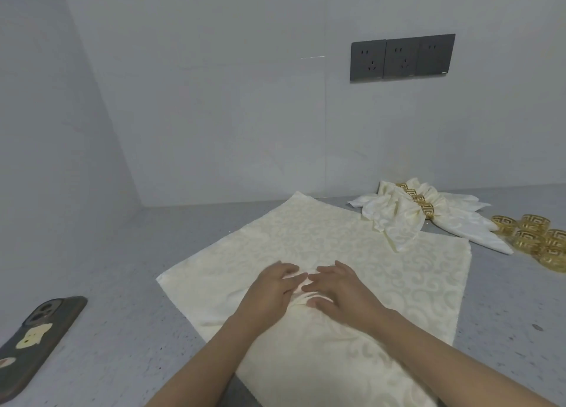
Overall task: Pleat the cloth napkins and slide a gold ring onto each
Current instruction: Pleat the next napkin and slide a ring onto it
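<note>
Pale grey walls meet in a corner at the left and rise behind a speckled grey desk. On the back wall sits a dark grey panel of three power sockets.

Spread across the middle of the desk lies a large cream cloth napkin with a woven scroll pattern, set at an angle so that one corner points toward the back wall. Its near part runs out of the bottom of the view, under the person's forearms.

Both hands rest on the middle of this napkin, close together. The left hand lies palm down with its fingers fairly straight and spread, their tips on a small gathered ridge of cloth. The right hand lies opposite, also palm down, with fingers loosely spread and reaching toward the left hand; the thumb presses the folds at the near side. Between the two hands the cloth is bunched into a few short pleats, and the fingertips nearly touch. Whether any fold is pinched cannot be told.

Behind and to the right, near the wall, lie pleated cream napkins already held in gold rings, fanned out at both ends, with one end overlapping the flat napkin's far edge. Just beside them, at the right edge, is a cluster of loose gold rings with a cut-out key pattern.

At the left edge lies a phone in a dark case with a pale cat sticker, camera side up.
</note>
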`<state>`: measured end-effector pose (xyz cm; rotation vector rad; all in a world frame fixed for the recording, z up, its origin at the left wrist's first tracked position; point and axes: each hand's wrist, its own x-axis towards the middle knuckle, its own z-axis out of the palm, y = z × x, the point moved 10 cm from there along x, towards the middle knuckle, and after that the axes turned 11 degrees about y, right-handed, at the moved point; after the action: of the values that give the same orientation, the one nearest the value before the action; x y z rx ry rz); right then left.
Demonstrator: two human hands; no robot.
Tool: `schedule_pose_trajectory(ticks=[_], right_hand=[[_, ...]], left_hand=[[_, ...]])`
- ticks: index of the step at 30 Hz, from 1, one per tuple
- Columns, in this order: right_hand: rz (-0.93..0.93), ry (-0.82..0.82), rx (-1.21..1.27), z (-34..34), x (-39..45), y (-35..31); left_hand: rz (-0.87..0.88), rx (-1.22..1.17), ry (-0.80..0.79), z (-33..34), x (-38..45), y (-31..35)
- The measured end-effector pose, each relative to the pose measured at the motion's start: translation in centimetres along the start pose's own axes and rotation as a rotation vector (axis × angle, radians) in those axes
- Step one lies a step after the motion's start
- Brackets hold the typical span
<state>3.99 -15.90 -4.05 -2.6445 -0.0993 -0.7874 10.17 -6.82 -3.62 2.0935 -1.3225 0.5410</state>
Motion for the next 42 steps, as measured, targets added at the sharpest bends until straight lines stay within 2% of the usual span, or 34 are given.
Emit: schedule_pose_trajectory(ticks=[3, 8, 11, 18, 22, 26, 30, 32, 35, 42], right_hand=[[-0.005, 0.017, -0.026, -0.2, 0.4, 0.2], [-0.071, 0.09, -0.018, -0.9, 0.9, -0.1], [-0.117, 0.188, -0.013, -1.7, 1.2, -0.3], [-0.201, 0.186, -0.061, -2.2, 1.7, -0.8], [-0.262, 0.205, -0.075, -2.2, 1.6, -0.6], [-0.242, 0.185, -0.128, -1.7, 1.8, 0.2], [-0.098, 0.167, -0.031, -0.9, 2.3, 1.8], [-0.041, 0.138, -0.01, -0.6, 2.6, 2.4], [-0.057, 0.132, -0.022, -0.8, 2.9, 2.1], [-0.005, 0.046, -0.002, -0.3, 2.6, 2.8]], left_hand=[[-0.05, -0.135, -0.097, 0.4, -0.5, 0.3], [0.003, -0.064, -0.28, 1.7, -0.8, 0.4], [-0.071, -0.121, -0.241, 1.4, -0.3, 0.1], [-0.108, -0.222, -0.096, -0.3, 1.1, 0.5], [-0.143, -0.121, -0.106, 0.3, 1.5, -0.9], [-0.083, -0.045, -0.155, 1.0, 2.0, -0.7], [0.039, 0.04, -0.174, 1.9, 1.8, -0.3], [0.025, 0.076, -0.211, 2.4, 1.5, -0.8], [0.001, 0.093, -0.236, 2.8, 1.7, -1.1], [-0.16, -0.049, -0.198, 2.6, 2.5, -1.7]])
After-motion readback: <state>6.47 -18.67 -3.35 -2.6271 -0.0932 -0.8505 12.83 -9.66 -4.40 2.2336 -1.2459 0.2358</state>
